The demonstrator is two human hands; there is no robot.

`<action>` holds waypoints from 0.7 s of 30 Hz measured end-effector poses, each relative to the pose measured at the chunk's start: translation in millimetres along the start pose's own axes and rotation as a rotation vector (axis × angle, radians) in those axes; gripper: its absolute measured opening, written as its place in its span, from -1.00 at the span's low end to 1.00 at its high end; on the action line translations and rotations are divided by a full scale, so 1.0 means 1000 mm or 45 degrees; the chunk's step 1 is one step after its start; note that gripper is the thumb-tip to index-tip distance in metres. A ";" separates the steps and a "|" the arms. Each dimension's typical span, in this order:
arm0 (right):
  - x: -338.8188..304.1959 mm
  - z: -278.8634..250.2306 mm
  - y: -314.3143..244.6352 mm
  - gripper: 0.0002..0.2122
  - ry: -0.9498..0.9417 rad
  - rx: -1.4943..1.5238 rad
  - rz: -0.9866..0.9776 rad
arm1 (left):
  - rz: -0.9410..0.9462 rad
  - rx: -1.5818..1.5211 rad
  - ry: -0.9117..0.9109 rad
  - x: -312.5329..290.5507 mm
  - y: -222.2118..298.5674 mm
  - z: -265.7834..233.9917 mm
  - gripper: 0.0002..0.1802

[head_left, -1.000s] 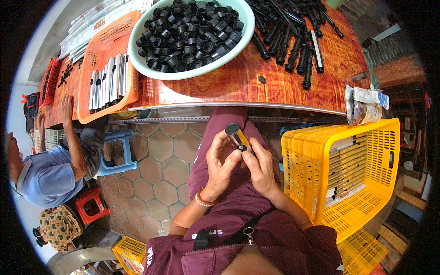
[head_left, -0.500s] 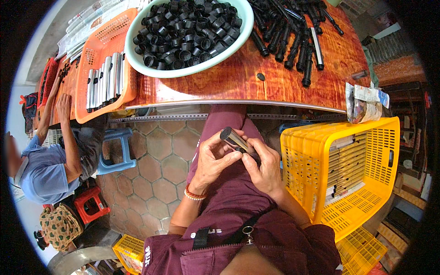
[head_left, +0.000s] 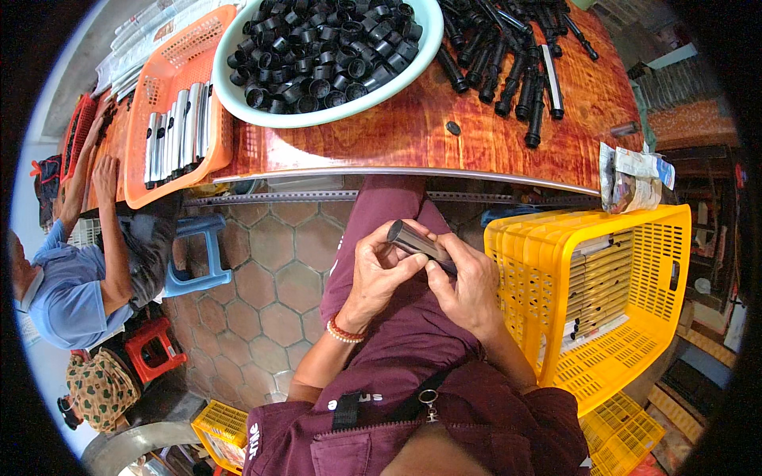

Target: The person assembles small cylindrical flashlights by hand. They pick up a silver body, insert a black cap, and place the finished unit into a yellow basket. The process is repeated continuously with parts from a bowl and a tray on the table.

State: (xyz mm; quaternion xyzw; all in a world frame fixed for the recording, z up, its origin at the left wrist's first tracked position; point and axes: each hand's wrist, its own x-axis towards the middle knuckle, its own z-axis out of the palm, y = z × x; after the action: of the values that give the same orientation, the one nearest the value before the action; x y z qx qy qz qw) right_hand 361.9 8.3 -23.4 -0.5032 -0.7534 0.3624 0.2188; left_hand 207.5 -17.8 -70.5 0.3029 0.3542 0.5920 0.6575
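Above my lap, both hands hold a shiny dark metallic tube (head_left: 418, 244), tilted with its black-capped end up and to the left. My left hand (head_left: 377, 274) wraps round that capped end, its thumb lying along the tube. The fingers of my right hand (head_left: 470, 287) close on the lower end, thumb on the near side, and partly hide it. Beyond my hands, on the table, stands a pale green basin (head_left: 333, 116) heaped with short black caps (head_left: 321, 59). To its left, an orange basket (head_left: 136, 151) holds several silver tubes (head_left: 179, 131) with black ends.
Black rod-like parts (head_left: 508, 71) lie piled on the wooden table (head_left: 381, 147), near a small black disc (head_left: 453, 128). At my right stands a yellow crate (head_left: 524, 293) with stacked tubes inside. A co-worker (head_left: 75, 278) sits at the left by a blue stool (head_left: 216, 262).
The tube has moved slightly right and turned in my fingers. My right hand has shifted a little to the right and now covers its lower end more.
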 end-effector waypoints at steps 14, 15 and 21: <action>0.004 0.002 0.016 -0.75 -0.055 0.198 -0.027 | -0.011 -0.004 0.017 0.001 0.000 -0.001 -0.58; 0.005 0.002 0.017 -0.75 -0.071 0.216 -0.011 | -0.021 -0.006 0.004 0.001 0.001 -0.002 -0.58; 0.005 0.004 0.018 -0.77 -0.092 0.256 0.023 | -0.019 -0.023 -0.023 0.002 0.001 -0.007 -0.57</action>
State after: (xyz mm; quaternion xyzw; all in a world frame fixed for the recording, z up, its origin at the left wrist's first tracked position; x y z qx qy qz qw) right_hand 368.1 16.1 -39.7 -0.4721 -0.7160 0.4561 0.2375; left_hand 201.4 -16.1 -73.5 0.2996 0.3451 0.5874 0.6679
